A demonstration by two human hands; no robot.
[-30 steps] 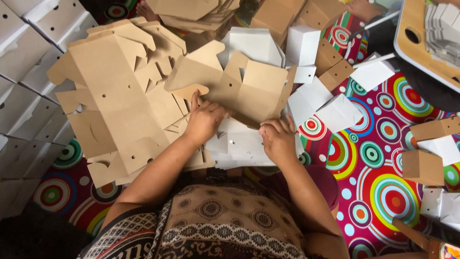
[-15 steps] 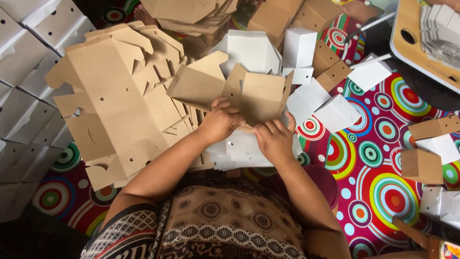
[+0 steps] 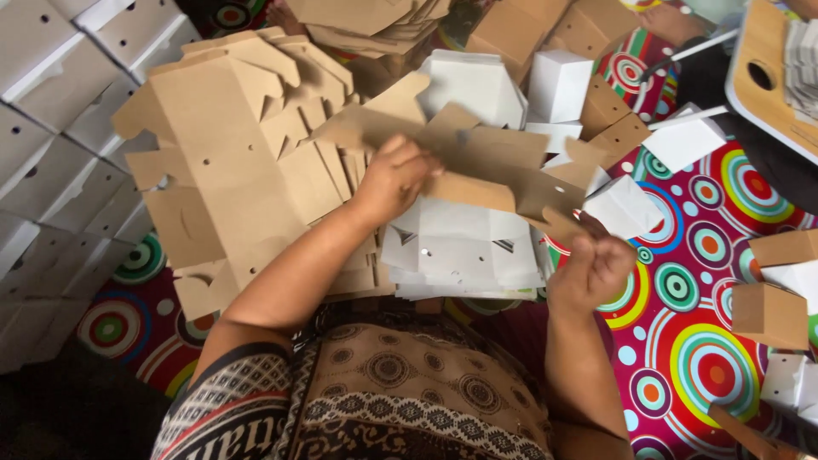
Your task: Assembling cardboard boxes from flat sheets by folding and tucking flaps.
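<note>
A: From my remote view, the largest item is the fanned pile of flat brown blanks (image 3: 247,170), lying left of the brown cardboard blank (image 3: 477,166) in hand. Risk: a sweep of the forearm could slide that fan out of order, I judge.

B: Next, the stack of white blanks (image 3: 464,247), directly beneath the held blank. I read it as loose; a dropped flap could scatter the top sheets.

A: The held blank itself is lifted above that white stack, partly unfolded. Left hand (image 3: 396,175): fingers clamped on its left portion. If grip pressure lands off a crease, the panel may buckle.

B: Right hand (image 3: 596,264), at the blank's lower right corner: fingers curled together; I cannot tell whether they pinch the flap. One-handed support could tear the narrow tabs.

A: Smallest: folded white box (image 3: 626,209), just right of the blank, could be knocked over.
</note>
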